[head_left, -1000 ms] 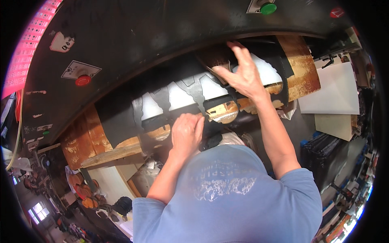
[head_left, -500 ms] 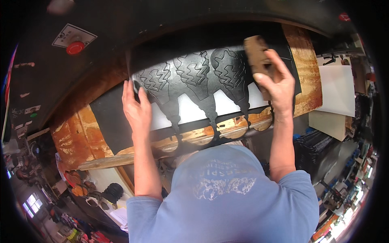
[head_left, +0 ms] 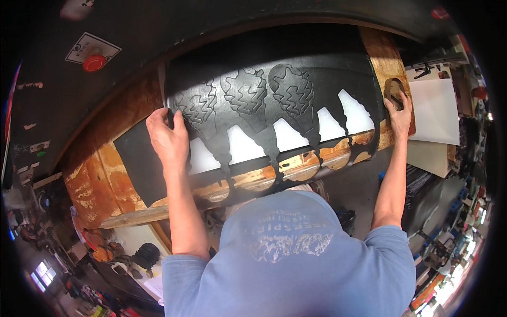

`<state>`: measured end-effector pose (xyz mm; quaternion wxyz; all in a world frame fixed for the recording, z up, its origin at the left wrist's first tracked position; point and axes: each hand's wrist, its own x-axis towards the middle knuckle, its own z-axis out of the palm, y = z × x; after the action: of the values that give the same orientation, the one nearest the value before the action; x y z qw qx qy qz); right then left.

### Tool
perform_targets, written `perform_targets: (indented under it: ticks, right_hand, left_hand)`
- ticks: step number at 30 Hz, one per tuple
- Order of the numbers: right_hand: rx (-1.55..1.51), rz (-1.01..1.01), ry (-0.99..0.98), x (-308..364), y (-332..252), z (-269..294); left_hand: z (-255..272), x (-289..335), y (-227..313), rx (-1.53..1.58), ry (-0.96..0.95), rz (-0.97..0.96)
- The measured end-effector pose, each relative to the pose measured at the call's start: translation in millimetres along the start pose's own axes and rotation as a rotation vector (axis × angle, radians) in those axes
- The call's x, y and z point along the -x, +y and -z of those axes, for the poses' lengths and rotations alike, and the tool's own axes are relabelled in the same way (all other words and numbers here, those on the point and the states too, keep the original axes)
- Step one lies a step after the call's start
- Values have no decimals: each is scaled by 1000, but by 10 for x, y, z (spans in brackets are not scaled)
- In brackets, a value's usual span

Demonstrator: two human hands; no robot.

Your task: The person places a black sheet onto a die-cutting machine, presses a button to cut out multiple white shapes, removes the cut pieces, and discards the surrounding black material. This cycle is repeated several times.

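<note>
A black rubber-looking sheet (head_left: 253, 53) lies across the work surface, with tread-patterned sole outlines on it and sole-shaped cut-outs along its near edge. My left hand (head_left: 170, 138) is at its left edge, fingers curled and thumb bent over that edge; the fingertips are partly hidden. Off the sheet's right side, my right hand (head_left: 400, 112) is closed around a brown, ring-like cutting die (head_left: 394, 87) with open gaps inside, over the wooden board (head_left: 383, 53). White material (head_left: 290, 136) shows through the cut-outs.
A dark machine body (head_left: 211, 18) overhangs the far side, with a red push button (head_left: 94, 63) on its left. The worn board (head_left: 100, 185) continues left, above a white surface with several dark items (head_left: 146, 255). A white sheet (head_left: 434, 111) stands at the right.
My right hand has carried the cutting die right, from above the patterned sheet to the board beyond its edge. The sheet's right-hand cut-out is now uncovered. My left hand has shifted slightly left.
</note>
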<state>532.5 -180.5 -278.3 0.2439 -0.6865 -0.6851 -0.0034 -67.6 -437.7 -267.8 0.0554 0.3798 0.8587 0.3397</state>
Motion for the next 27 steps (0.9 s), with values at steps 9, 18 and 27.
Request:
perform_targets:
  ticks: [9, 18, 27]
  right_hand:
    - [-799, 171, -168, 582, -2420, -306]
    - [-795, 622, -572, 1409, -4409, -691]
    - [-675, 646, -479, 1482, -4744, -932]
  left_hand:
    - [228, -393, -172, 695, -127, 461]
    - [182, -501, -224, 1132, -489, 466]
    - [122, -503, -151, 1403, -600, 399]
